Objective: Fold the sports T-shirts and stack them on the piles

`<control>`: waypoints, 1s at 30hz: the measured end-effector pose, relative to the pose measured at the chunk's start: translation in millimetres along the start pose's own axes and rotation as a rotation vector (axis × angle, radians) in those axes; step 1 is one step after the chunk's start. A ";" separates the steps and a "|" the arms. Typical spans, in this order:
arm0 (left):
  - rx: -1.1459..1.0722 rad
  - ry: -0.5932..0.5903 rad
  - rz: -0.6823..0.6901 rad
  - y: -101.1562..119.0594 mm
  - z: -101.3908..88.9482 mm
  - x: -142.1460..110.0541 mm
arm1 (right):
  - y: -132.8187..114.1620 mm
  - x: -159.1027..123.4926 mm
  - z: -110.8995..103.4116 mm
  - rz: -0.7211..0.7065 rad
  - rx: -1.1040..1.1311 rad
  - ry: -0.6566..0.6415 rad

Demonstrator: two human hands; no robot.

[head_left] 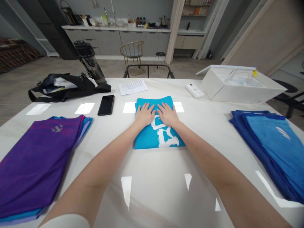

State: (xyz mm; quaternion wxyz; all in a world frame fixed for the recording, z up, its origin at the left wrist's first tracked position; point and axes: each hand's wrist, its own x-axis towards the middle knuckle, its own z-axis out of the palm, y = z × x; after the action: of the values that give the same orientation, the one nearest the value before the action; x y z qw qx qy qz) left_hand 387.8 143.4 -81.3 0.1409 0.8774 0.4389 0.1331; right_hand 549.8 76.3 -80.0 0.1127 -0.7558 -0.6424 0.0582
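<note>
Cloth (pixel 146 138) lay folded at the clock's centre

Left hand (pixel 144 116) and right hand (pixel 168 115) rested palm down on this turquoise, white-printed cloth upon the counter (pixel 159 177), each grip spread wide. Toward two o'clock, a white box (pixel 237 92) stood open, holding pale, see-through items (pixel 237 79) and one yellow piece (pixel 255 73). At ten o'clock, a black bag (pixel 79 91) gaped around white contents (pixel 64 83); just behind it, a dark bottle (pixel 94 67) stood, what it held too dim to tell.

Illegible white lettering (pixel 161 139) on turquoise cloth (pixel 146 136), print (pixel 134 85) on paper (pixel 133 88) unreadable
</note>
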 end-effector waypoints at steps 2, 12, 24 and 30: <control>0.010 0.006 -0.093 -8.2 -4.0 -2.2 | 14.4 -2.6 -2.5 0.093 -0.002 -0.034; 0.051 0.010 0.160 29.0 -0.6 -68.4 | -22.5 -64.9 -2.8 -0.120 -0.035 0.062; 0.156 -0.046 0.255 38.2 -2.6 -137.1 | -24.1 -140.0 -4.4 -0.088 -0.071 -0.023; 0.150 -0.115 0.175 16.0 -20.2 -164.4 | 2.4 -172.0 -18.4 0.033 -0.027 -0.103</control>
State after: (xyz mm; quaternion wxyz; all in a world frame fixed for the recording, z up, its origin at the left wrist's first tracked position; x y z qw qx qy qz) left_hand 297.1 4.1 -74.9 0.0878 0.9266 0.3606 0.0611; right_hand 527.5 -95.1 -72.6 0.0683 -0.7637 -0.6356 0.0904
